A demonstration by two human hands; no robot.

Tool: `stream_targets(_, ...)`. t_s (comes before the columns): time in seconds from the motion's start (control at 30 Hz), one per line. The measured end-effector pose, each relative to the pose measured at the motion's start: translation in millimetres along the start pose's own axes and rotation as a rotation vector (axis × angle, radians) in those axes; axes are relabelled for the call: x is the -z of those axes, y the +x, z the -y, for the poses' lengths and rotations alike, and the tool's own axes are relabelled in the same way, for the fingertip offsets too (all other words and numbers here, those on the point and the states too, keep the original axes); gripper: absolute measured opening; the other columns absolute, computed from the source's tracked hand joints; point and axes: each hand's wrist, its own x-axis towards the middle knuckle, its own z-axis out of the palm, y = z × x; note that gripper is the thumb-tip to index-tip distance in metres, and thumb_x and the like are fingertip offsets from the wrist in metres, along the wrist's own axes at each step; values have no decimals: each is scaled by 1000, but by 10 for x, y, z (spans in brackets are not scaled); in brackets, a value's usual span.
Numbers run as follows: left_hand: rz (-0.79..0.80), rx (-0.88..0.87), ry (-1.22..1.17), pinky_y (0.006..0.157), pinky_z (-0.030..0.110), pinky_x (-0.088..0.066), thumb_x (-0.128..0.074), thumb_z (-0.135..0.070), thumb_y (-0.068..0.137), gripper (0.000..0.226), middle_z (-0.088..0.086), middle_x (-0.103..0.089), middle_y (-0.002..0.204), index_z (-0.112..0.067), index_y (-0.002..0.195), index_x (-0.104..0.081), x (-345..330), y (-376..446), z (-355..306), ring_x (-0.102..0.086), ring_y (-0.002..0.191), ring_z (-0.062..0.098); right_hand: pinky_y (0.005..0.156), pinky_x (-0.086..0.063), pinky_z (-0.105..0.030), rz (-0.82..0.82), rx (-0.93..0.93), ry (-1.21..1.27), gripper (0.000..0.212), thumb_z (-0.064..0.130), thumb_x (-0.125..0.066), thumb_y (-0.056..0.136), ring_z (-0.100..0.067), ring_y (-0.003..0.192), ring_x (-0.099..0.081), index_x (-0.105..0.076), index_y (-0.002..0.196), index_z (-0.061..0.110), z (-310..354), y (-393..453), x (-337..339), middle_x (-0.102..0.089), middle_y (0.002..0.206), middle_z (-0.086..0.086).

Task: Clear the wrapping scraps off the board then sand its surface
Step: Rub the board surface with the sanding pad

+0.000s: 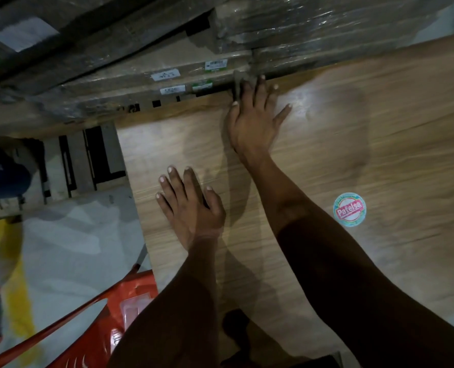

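Two bare forearms reach forward over the wood-grain board (326, 155). Nearer, the left hand (191, 205) lies flat, fingers spread, holding nothing. Farther on, the right hand (252, 115) presses a grey sanding pad (238, 83) at the board's far edge, thumb alongside it, beside wrapped packages (300, 27).
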Motion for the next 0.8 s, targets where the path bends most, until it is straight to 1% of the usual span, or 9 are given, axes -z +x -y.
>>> stream_targets(0.07,-5,-2,3,127,55,-8,-43,-40,102,61,10,-16,171,-23,158,-30,6,-8,5,-6,159,31,120,-8,-72,6,45,-10,61,45,-24,104,-39,158,-13,-28,162,25,80,-98,-26,-20,171,-9)
stream_targets(0.17,8,-12,2,127,56,-8,-40,-41,103,59,11,-16,171,-22,158,-29,14,-5,3,-5,159,32,121,-9,-70,54,262,-47,61,45,-24,105,-36,158,-13,-26,163,26,34,-185,-48,-19,172,-6)
stream_targets(0.23,4,-9,3,127,55,-8,-39,-42,103,59,11,-15,171,-22,158,-29,17,-5,5,-5,159,31,121,-11,-69,63,313,-53,60,46,-24,106,-35,158,-14,-26,162,26,-106,-101,-12,-20,172,-6)
stream_targets(0.37,-5,-13,-8,127,54,-6,-42,-40,103,59,10,-15,171,-23,158,-29,13,-13,-2,-5,159,30,120,-9,-70,21,87,-19,62,46,-24,104,-38,158,-12,-26,162,24,-362,88,72,-19,172,-7)
stream_targets(0.43,-9,-6,-5,128,54,-6,-44,-40,103,60,9,-15,171,-23,158,-29,13,-11,1,-5,159,30,120,-9,-71,-16,-108,59,62,44,-27,104,-38,158,-11,-26,162,25,-306,83,98,-17,172,-6)
stream_targets(0.5,-5,-2,3,128,53,-6,-44,-40,103,60,9,-15,172,-23,158,-29,12,-17,5,-4,159,30,120,-8,-71,-1,-196,88,61,43,-28,104,-39,158,-8,-25,162,25,-135,0,81,-13,173,-6)
stream_targets(0.6,-3,4,7,127,54,-7,-44,-40,102,60,9,-15,171,-23,158,-30,10,-13,2,-5,159,30,120,-9,-71,52,47,16,62,43,-27,104,-40,158,-8,-22,163,26,-26,-255,30,-13,173,-7)
stream_targets(0.7,-17,-1,0,127,55,-8,-46,-39,102,60,10,-17,171,-22,157,-31,4,-20,-1,-6,159,30,121,-13,-69,75,263,-17,61,45,-24,105,-37,159,-11,-21,164,30,-249,-294,26,-16,172,-5)
stream_targets(0.8,-16,-4,-17,128,54,-6,-45,-39,102,60,9,-16,171,-22,158,-30,8,-25,-4,-5,159,29,119,-13,-70,30,97,-40,62,46,-26,103,-37,158,-15,-25,162,30,-524,-125,61,-19,172,-5)
